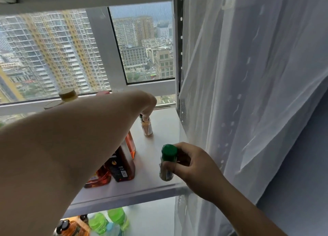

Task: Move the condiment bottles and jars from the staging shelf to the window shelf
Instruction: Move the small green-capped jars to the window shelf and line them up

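Note:
My left hand (145, 102) reaches far across the white window shelf (159, 129) and grips the top of a small spice jar (147, 128) that stands on the shelf near the window. My right hand (191, 162) holds a second small jar with a green cap (168, 153) upright at the shelf's front right, its base at or just above the surface. Two amber bottles with dark labels (124, 163) stand on the shelf under my left forearm, partly hidden by it.
A yellow-capped bottle (68, 95) and other lids peek above my left arm by the window. A sheer white curtain (248, 93) hangs close on the right. Below the shelf sit green-capped bottles (106, 221) and a dark-topped amber one (71, 227).

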Action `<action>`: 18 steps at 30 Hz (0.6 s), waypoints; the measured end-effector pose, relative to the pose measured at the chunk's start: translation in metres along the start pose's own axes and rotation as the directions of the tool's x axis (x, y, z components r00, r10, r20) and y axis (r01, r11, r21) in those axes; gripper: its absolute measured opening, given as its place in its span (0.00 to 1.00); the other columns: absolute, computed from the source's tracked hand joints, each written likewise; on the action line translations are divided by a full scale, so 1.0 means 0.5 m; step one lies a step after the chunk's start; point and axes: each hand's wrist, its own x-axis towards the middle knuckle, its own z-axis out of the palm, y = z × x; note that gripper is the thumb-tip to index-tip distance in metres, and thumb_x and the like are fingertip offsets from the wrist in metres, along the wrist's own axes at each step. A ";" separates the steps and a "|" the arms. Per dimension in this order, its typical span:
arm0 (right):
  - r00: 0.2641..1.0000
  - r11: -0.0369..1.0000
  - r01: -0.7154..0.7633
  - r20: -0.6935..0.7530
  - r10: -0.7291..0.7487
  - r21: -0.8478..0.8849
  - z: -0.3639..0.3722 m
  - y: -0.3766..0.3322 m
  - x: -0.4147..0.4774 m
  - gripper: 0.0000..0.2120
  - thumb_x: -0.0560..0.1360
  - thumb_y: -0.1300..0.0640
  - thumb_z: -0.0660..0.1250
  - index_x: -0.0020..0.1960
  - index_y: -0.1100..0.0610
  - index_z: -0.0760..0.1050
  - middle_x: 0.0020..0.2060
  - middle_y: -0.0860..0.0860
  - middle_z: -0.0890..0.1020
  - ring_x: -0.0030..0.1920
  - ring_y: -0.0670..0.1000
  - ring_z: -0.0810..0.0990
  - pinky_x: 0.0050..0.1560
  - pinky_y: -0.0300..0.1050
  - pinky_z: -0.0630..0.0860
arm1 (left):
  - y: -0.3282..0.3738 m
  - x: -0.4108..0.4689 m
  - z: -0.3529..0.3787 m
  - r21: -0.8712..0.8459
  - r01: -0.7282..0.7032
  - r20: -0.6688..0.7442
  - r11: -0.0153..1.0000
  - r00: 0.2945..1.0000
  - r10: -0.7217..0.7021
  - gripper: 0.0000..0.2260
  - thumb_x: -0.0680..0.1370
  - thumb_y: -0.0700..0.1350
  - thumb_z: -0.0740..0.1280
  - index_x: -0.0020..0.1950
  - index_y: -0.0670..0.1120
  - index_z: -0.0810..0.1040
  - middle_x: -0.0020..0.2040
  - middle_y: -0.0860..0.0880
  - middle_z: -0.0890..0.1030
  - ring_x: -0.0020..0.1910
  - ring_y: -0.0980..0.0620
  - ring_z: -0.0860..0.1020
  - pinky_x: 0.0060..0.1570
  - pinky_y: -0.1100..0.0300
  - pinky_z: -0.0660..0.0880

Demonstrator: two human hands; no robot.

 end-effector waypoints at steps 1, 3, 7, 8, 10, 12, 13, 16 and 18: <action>1.000 1.000 0.000 0.000 0.000 0.006 0.000 0.001 0.000 0.17 0.75 0.48 0.77 0.62 0.48 0.81 0.52 0.44 0.87 0.54 0.45 0.86 0.60 0.47 0.83 | 0.005 0.008 0.002 0.051 -0.020 -0.037 0.998 0.999 0.022 0.15 0.77 0.51 0.75 0.56 0.40 0.83 0.48 0.47 0.82 0.47 0.46 0.80 0.58 0.54 0.77; 1.000 1.000 0.000 -0.001 0.000 0.006 0.000 0.002 0.000 0.16 0.75 0.49 0.77 0.62 0.48 0.81 0.51 0.44 0.87 0.53 0.45 0.86 0.60 0.47 0.83 | 0.016 0.006 0.006 0.137 -0.066 -0.056 0.988 0.996 0.074 0.18 0.79 0.51 0.73 0.61 0.39 0.82 0.54 0.45 0.84 0.48 0.46 0.79 0.54 0.56 0.75; 1.000 1.000 0.004 -0.007 -0.004 -0.017 0.001 0.004 0.003 0.17 0.75 0.48 0.77 0.62 0.48 0.81 0.51 0.43 0.87 0.53 0.44 0.85 0.59 0.44 0.83 | 0.018 -0.013 0.006 0.124 -0.081 -0.012 0.989 0.996 0.084 0.20 0.79 0.51 0.72 0.65 0.38 0.80 0.61 0.43 0.83 0.60 0.44 0.82 0.59 0.54 0.75; 1.000 1.000 0.007 -0.005 -0.007 -0.025 0.001 0.003 0.004 0.17 0.76 0.47 0.77 0.62 0.48 0.81 0.51 0.42 0.87 0.53 0.43 0.85 0.59 0.43 0.83 | 0.017 -0.014 0.004 0.104 -0.084 -0.016 0.991 0.996 0.086 0.21 0.79 0.50 0.73 0.66 0.38 0.79 0.62 0.43 0.83 0.60 0.43 0.81 0.61 0.53 0.76; 1.000 0.999 0.021 0.006 -0.021 -0.035 0.003 0.001 0.010 0.16 0.76 0.48 0.77 0.61 0.48 0.81 0.50 0.43 0.87 0.52 0.43 0.85 0.57 0.41 0.82 | 0.018 -0.026 -0.006 0.092 -0.099 -0.035 0.991 0.994 0.102 0.23 0.79 0.50 0.73 0.68 0.38 0.78 0.62 0.42 0.82 0.61 0.42 0.81 0.64 0.51 0.76; 0.999 0.998 0.037 0.018 -0.036 -0.050 0.007 -0.002 0.021 0.14 0.75 0.48 0.77 0.59 0.48 0.82 0.48 0.42 0.87 0.51 0.43 0.85 0.54 0.38 0.82 | 0.017 -0.045 -0.025 0.101 -0.126 -0.069 0.987 0.989 0.134 0.22 0.80 0.51 0.72 0.68 0.37 0.77 0.63 0.42 0.82 0.62 0.42 0.80 0.65 0.50 0.75; 0.999 0.997 0.042 0.024 -0.040 -0.065 0.011 -0.004 0.029 0.14 0.75 0.48 0.77 0.59 0.48 0.82 0.48 0.42 0.87 0.50 0.42 0.85 0.52 0.36 0.81 | 0.013 -0.060 -0.038 0.110 -0.145 -0.103 0.983 0.982 0.157 0.22 0.81 0.51 0.71 0.68 0.37 0.77 0.62 0.42 0.82 0.61 0.42 0.80 0.66 0.50 0.75; 0.998 0.993 0.055 0.027 -0.053 -0.102 0.025 -0.011 0.064 0.12 0.75 0.47 0.77 0.57 0.45 0.82 0.45 0.38 0.86 0.49 0.37 0.83 0.46 0.27 0.78 | -0.016 -0.126 -0.073 0.105 -0.203 -0.292 0.973 0.929 0.226 0.20 0.83 0.49 0.68 0.69 0.37 0.77 0.62 0.42 0.82 0.58 0.43 0.80 0.59 0.55 0.75; 0.998 0.991 0.061 0.008 -0.061 -0.119 0.037 -0.015 0.096 0.11 0.75 0.47 0.77 0.57 0.44 0.81 0.45 0.37 0.85 0.48 0.37 0.84 0.43 0.27 0.77 | -0.049 -0.178 -0.083 0.088 -0.257 -0.433 0.962 0.860 0.270 0.19 0.82 0.49 0.68 0.69 0.40 0.77 0.62 0.43 0.82 0.59 0.43 0.81 0.58 0.51 0.78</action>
